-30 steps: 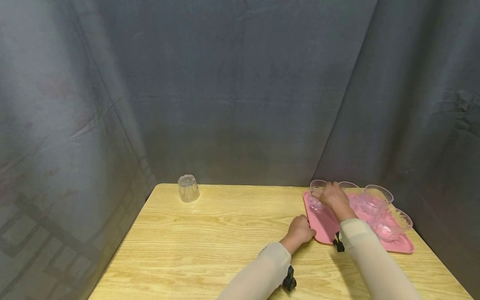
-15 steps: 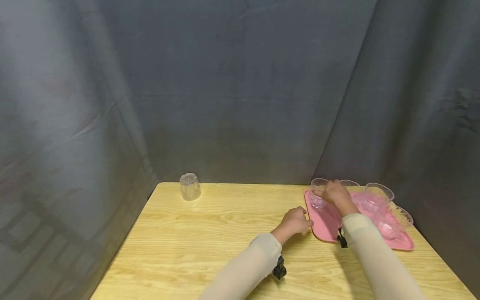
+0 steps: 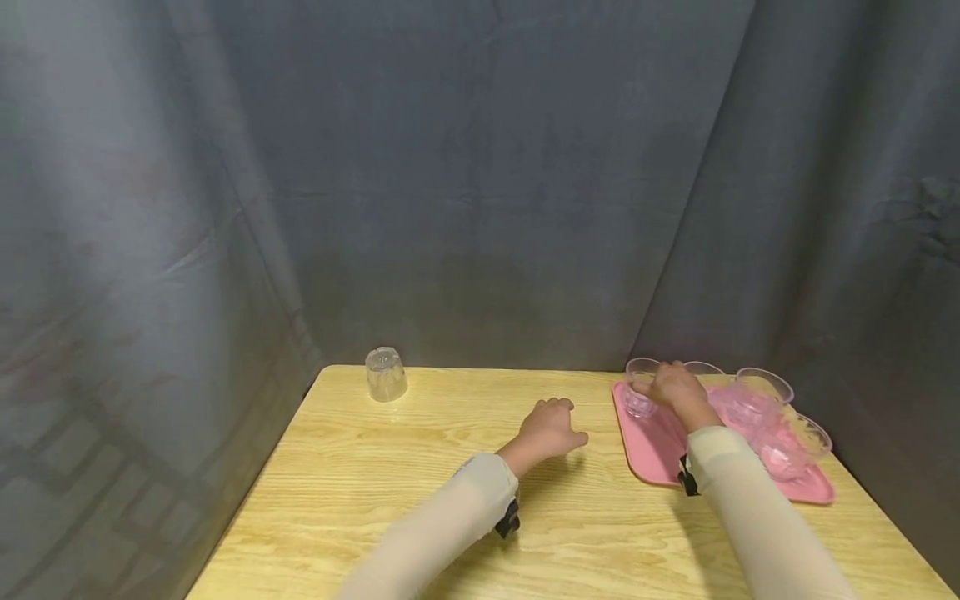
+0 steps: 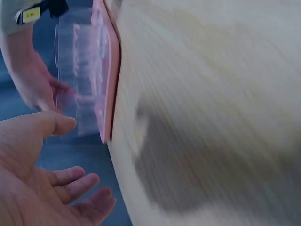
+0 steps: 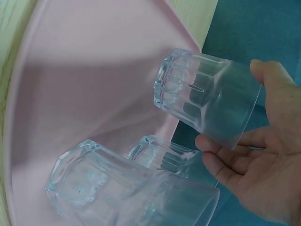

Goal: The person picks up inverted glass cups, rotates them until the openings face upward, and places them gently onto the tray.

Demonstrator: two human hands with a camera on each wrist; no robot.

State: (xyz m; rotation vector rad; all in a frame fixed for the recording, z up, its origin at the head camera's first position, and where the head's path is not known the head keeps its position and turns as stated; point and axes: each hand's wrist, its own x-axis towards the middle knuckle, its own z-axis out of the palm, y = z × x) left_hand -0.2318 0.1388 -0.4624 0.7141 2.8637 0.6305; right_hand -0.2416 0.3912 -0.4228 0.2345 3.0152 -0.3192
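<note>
My right hand [image 3: 675, 387] holds a clear plastic cup [image 3: 639, 406] at the back left corner of a pink tray [image 3: 647, 454]. In the right wrist view the thumb lies at the rim of this cup [image 5: 225, 96] and the fingers [image 5: 228, 162] lie along its other side. The cup stands upright on the tray. Left of the tray, my left hand [image 3: 546, 431] is above the table with fingers spread, holding nothing. Far to the left stands another clear cup [image 3: 386, 380], upside down on the table.
Several more clear cups [image 3: 797, 454] stand rim up on the right part of the tray, close together. The wooden table [image 3: 420, 483] ends at the back against a grey curtain [image 3: 465, 208], which also hangs at both sides.
My left hand has let go of the tray's left edge and moved left, away from it. My right hand stays at the same cup.
</note>
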